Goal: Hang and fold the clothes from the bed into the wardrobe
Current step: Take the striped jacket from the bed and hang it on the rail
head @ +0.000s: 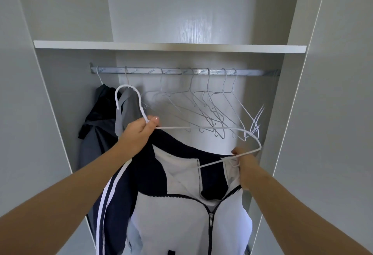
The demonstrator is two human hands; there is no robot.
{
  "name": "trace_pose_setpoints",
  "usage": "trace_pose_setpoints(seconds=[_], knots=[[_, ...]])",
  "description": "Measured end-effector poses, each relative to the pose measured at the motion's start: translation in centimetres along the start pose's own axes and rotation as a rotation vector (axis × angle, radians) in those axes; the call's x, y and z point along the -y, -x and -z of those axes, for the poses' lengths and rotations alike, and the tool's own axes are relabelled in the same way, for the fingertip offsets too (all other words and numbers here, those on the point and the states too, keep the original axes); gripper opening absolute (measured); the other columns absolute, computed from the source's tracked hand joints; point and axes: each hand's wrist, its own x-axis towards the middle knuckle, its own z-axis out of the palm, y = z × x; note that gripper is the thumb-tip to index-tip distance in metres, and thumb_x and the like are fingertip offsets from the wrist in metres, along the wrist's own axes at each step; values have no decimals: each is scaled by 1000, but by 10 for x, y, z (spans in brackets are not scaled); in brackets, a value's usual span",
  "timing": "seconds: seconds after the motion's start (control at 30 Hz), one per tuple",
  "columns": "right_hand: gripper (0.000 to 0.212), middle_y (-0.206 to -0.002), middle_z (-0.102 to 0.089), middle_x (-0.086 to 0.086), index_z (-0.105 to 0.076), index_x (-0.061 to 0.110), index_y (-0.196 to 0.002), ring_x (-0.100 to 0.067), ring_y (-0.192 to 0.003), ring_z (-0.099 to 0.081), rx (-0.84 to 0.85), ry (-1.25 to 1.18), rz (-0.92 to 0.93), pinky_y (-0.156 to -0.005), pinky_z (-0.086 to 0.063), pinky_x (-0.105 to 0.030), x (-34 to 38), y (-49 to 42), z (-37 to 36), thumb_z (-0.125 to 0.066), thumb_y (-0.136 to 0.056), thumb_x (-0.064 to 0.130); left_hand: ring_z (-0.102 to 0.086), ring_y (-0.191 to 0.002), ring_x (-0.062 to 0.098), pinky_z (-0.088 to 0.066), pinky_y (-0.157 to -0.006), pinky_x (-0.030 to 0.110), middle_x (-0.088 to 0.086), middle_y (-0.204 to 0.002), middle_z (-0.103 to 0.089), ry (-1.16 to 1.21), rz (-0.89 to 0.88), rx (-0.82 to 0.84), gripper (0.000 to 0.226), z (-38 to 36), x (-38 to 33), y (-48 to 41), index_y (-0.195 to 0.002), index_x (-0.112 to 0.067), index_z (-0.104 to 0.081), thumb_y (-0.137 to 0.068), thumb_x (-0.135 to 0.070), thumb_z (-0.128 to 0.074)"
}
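Observation:
A navy and white zip jacket (pixel 181 214) hangs in front of me inside the open wardrobe. A white wire hanger (pixel 201 127) lies tilted above its collar, hook up at the left. My left hand (pixel 139 133) grips the hanger at the base of its hook, together with the jacket's dark shoulder. My right hand (pixel 244 162) holds the jacket's white collar near the hanger's right end, which is partly inside the collar. The metal rail (pixel 181 71) runs across above both hands.
Several empty wire hangers (pixel 212 109) hang on the rail at the middle and right. A dark garment (pixel 96 125) and a grey one (pixel 129 109) hang at the left. A white shelf (pixel 169 46) spans above the rail. Wardrobe side panels (pixel 282 113) stand close on both sides.

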Motion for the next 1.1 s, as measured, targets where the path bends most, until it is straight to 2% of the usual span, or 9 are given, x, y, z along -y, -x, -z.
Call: trace_pose_setpoints(seconds=[0.07, 0.17, 0.27, 0.33, 0.43, 0.53, 0.73, 0.93, 1.1], knots=[[30, -72, -42, -5, -42, 13, -61, -16, -64, -40, 8, 46, 60, -62, -35, -24, -3, -3, 3, -55, -87, 13, -47, -68, 14, -38, -69, 24, 12, -71, -51, 73, 29, -11, 37, 0, -4, 0, -76, 3, -56, -97, -24, -43], [21, -99, -58, -10, -60, 10, -77, -24, -94, -55, 52, 115, 3, -91, -45, -35, -3, -4, 11, -68, -83, 28, -38, -60, 11, -34, -62, 22, 5, -62, -42, 88, 17, 44, 29, 6, -5, -1, -65, -3, -48, -93, -9, -50], [41, -77, -67, -14, -64, 6, -80, -27, -68, -66, 215, 168, -138, -62, -56, -32, 4, 1, 23, -68, -78, 46, -42, -59, 9, -37, -61, 18, 3, -64, -49, 10, -9, 119, 28, 11, -1, -1, -62, -13, -52, -88, -3, -54], [45, -82, -70, -16, -66, 5, -87, -29, -74, -67, 240, 196, -165, -67, -57, -38, 7, 2, 27, -71, -75, 48, -46, -56, 3, -37, -59, 9, -2, -63, -52, -95, -54, 160, 30, 11, 2, 1, -60, -19, -53, -85, -2, -57], [44, -93, -66, -12, -65, 5, -97, -27, -87, -63, 140, 537, 47, -84, -52, -37, 2, -2, 27, -69, -79, 44, -50, -59, -3, -38, -58, 5, -5, -64, -53, -198, -128, 150, 33, 8, 3, -1, -59, -22, -51, -83, -2, -59], [44, -61, -51, -2, -51, 11, -61, -14, -57, -47, -7, 788, 347, -56, -37, -26, -3, -5, 27, -64, -83, 46, -48, -57, -1, -37, -57, 6, -5, -61, -50, -204, -135, 73, 33, 6, 3, -6, -58, -22, -49, -85, -4, -57], [50, -55, -43, 1, -39, 13, -58, -14, -51, -42, -181, 1087, 496, -50, -30, -25, -8, -9, 21, -45, -92, 50, -45, -59, 20, -35, -56, 21, 19, -69, -53, -341, -154, -107, 18, 2, 3, -5, -66, 4, -53, -83, -1, -55], [45, -53, -34, 0, -33, 12, -58, -14, -48, -32, -161, 783, 562, -46, -27, -25, -4, 3, -1, -48, -94, 34, -50, -42, 30, -43, -42, 31, 16, -65, -52, -634, -298, -74, 15, -28, -5, 18, -67, 2, -59, -75, -3, -70], [37, -50, -44, 3, -43, 17, -57, -9, -43, -39, 285, 537, 359, -42, -32, -15, 6, 33, -32, -55, -89, 32, -54, -65, 34, -42, -57, 38, 14, -74, -49, -572, -84, -135, 22, -38, -9, 3, -71, -2, -53, -90, -14, -53]])
